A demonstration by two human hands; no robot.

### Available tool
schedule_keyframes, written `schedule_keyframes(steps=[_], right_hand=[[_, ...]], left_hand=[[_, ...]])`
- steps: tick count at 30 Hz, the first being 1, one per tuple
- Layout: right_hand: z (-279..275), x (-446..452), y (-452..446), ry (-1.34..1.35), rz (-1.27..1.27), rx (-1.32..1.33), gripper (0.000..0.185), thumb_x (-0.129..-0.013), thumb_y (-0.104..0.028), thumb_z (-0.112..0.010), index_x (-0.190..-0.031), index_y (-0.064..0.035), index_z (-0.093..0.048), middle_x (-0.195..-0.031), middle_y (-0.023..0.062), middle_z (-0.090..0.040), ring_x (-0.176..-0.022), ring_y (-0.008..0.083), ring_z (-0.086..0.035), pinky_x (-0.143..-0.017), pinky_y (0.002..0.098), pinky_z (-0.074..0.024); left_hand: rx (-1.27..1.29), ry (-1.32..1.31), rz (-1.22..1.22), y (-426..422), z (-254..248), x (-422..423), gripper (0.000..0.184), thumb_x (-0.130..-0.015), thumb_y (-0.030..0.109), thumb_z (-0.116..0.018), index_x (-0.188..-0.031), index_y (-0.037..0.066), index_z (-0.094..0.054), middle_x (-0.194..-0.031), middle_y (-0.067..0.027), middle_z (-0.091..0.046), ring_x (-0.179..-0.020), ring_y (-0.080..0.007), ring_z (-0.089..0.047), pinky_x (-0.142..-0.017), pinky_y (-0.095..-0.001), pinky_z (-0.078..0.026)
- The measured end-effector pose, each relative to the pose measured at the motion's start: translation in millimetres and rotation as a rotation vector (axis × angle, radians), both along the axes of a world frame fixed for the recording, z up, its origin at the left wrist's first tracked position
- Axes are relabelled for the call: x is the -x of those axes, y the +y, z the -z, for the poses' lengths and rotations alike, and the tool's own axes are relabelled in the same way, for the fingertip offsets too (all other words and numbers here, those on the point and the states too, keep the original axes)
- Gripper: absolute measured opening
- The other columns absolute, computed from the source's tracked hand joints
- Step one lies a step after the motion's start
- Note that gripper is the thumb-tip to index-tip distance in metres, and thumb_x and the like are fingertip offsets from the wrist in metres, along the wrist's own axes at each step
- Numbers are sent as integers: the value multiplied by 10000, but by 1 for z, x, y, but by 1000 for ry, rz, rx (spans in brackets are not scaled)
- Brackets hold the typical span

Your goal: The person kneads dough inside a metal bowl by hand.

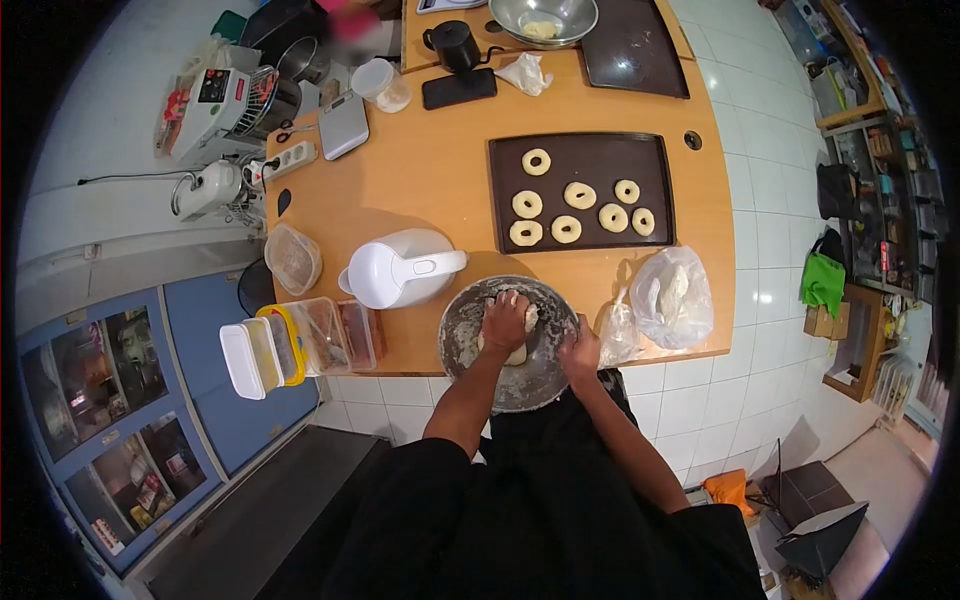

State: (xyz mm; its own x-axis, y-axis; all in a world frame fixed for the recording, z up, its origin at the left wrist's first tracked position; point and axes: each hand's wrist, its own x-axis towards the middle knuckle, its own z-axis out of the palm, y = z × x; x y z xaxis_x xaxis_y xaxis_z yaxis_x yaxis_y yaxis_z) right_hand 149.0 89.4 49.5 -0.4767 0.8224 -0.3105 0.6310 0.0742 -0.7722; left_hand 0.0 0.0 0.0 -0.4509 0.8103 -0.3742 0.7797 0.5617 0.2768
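Note:
A large metal bowl (548, 372), its inside smeared with flour, stands at the table's near edge and overlaps it. Inside the bowl, my left hand (503, 324) presses down with curled fingers on a lump of pale dough (517, 355), most of it hidden under the hand. My right hand (579, 352) grips the bowl's right rim. Just right of that hand lie a tied plastic bag of white powder (620, 332) and a clear plastic bag with dough (676, 295).
Behind the bowl is a dark baking tray (584, 150) with several dough rings. A white pitcher (400, 268) stands to the left, near stacked plastic containers (300, 345). Farther back are a kitchen scale (344, 125), a phone (459, 89), a black jug (455, 46) and another metal bowl (575, 20).

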Motion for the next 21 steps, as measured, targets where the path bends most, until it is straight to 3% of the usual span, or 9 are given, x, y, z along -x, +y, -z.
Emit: schedule_keyframes(steps=[2, 3, 8, 12, 15, 16, 19, 21], right_hand=[[-5, -16, -8, -24, 18, 6, 287, -803, -57, -524, -1085, -47, -572, -806, 271, -625, -768, 469, -610, -668, 526, -471], [13, 26, 11, 73, 22, -58, 276, -801, -36, -505, -1069, -27, -565, -800, 275, -620, -765, 469, -610, -660, 518, -470], [-1, 17, 8, 97, 23, -110, 270, -797, -3, -453, -1047, 17, -553, -797, 290, -612, -768, 475, -604, -651, 505, -467], [-1, 14, 7, 22, 0, -126, 277, -798, -18, -464, -1058, 8, -555, -816, 295, -616, -788, 481, -602, -675, 516, -470], [-10, 19, 8, -2, -20, -108, 267, -804, -25, -485, -1060, -1, -559, -831, 295, -620, -794, 487, -601, -681, 528, -467], [-6, 20, 7, 17, -14, -123, 267, -806, -26, -490, -1064, -3, -558, -834, 295, -621, -798, 488, -600, -683, 530, -466], [-2, 21, 6, 21, -13, -145, 274, -811, -27, -499, -1079, -7, -555, -842, 296, -623, -811, 490, -600, -690, 534, -465], [-4, 21, 8, -36, -44, -136, 287, -813, -27, -499, -1095, -8, -553, -847, 296, -625, -821, 489, -601, -698, 534, -466]], left_hand=[[37, -37, -15, -5, -13, -14, 609, -617, 306, -813, -1135, 146, -536, -1323, -117, -497, -1229, -293, -469, -993, -497, -380], [-36, 38, -31, 16, 3, 29, 601, -612, 296, -812, -1129, 144, -545, -1295, -108, -514, -1219, -294, -475, -989, -502, -380], [-277, 59, -164, -3, 31, 8, 544, -619, 245, -790, -1111, 132, -588, -1203, -75, -568, -1194, -308, -488, -982, -529, -370], [-333, -331, -147, -9, 5, 18, 540, -667, 180, -728, -1184, 142, -578, -1278, -123, -532, -1192, -346, -491, -1008, -500, -355], [-309, 2, -5, -26, 4, 1, 559, -712, 189, -696, -1247, 148, -539, -1277, -152, -526, -1202, -356, -488, -1022, -497, -349], [-27, -128, -42, -24, -32, -4, 560, -769, 233, -665, -1296, 138, -502, -1289, -169, -516, -1226, -362, -476, -1038, -511, -341], [-153, 106, 139, -51, -27, -21, 547, -785, 249, -657, -1296, 121, -511, -1326, -176, -486, -1255, -368, -457, -1027, -515, -373], [-94, 31, 76, -50, -26, -24, 502, -811, 278, -643, -1268, 104, -532, -1308, -207, -491, -1256, -387, -450, -975, -505, -428]])
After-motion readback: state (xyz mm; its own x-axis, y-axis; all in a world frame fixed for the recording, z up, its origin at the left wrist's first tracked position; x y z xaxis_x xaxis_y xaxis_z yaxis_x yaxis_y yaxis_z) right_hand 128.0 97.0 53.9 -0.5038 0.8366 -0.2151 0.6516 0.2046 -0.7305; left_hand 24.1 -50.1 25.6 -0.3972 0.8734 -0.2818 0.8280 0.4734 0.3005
